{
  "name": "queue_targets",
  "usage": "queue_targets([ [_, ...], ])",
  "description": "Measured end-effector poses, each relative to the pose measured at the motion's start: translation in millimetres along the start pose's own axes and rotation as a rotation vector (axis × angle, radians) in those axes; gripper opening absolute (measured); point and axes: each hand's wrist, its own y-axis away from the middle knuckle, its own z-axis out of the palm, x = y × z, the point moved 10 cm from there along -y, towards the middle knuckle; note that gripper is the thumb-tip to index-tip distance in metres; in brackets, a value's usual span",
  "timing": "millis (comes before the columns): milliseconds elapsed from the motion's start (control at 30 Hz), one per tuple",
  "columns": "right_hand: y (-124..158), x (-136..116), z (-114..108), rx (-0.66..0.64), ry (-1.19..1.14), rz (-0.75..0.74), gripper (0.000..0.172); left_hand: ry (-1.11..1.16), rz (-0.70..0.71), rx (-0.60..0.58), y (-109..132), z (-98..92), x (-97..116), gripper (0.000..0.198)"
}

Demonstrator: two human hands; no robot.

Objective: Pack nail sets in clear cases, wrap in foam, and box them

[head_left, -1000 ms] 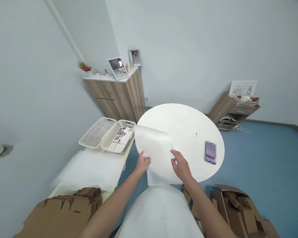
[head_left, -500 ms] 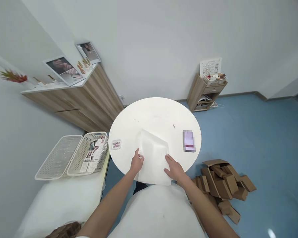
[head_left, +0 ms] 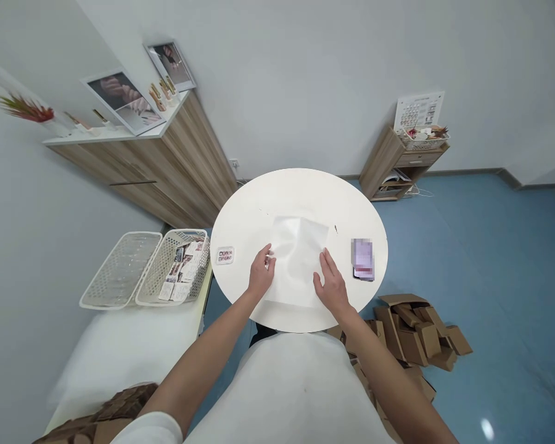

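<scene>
A white sheet of paper [head_left: 298, 256] lies on the round white table [head_left: 300, 197] in front of me. My left hand [head_left: 261, 274] grips the sheet's left edge, fingers curled on it. My right hand [head_left: 330, 283] rests on the sheet's right edge with the fingers stretched out flat. A small packet [head_left: 225, 254] lies on the table to the left of my left hand. A blurred purple card or phone [head_left: 363, 259] lies on the table to the right of my right hand.
Two white plastic baskets [head_left: 120, 271], one holding small packets [head_left: 182, 274], stand on a white padded bench [head_left: 124, 351] at left. Folded cardboard boxes [head_left: 416, 339] lie on the blue floor at right. A wooden cabinet [head_left: 166, 166] and a small shelf unit [head_left: 398, 166] stand by the wall.
The sheet was held up over the table's near edge; now it lies flat further onto the table. Both hands moved forward with it. The camera turned right.
</scene>
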Motion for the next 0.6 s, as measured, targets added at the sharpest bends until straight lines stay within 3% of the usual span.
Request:
queue_targets([
  [100,6.9,15.8,14.2,-0.043,-0.064,0.081,0.056,-0.024,-0.017,-0.073,5.0,13.0,-6.3,0.037],
  [200,26.2,54.5,56.3,-0.261,-0.154,0.298,0.048,-0.04,-0.188,-0.147,18.7,29.1,-45.7,0.038],
  [267,35.2,75.0,69.4,-0.279,-0.173,0.379,0.047,-0.036,-0.273,-0.157,25.9,34.6,-70.2,0.039],
  [433,42.6,95.4,82.6,-0.348,-0.126,0.397,0.053,-0.042,-0.339,-0.211,30.6,46.9,-101.3,0.045],
  [600,51.8,96.5,93.0,-0.494,0.014,0.345,0.066,-0.097,-0.301,-0.26,34.0,56.6,-104.4,0.048],
])
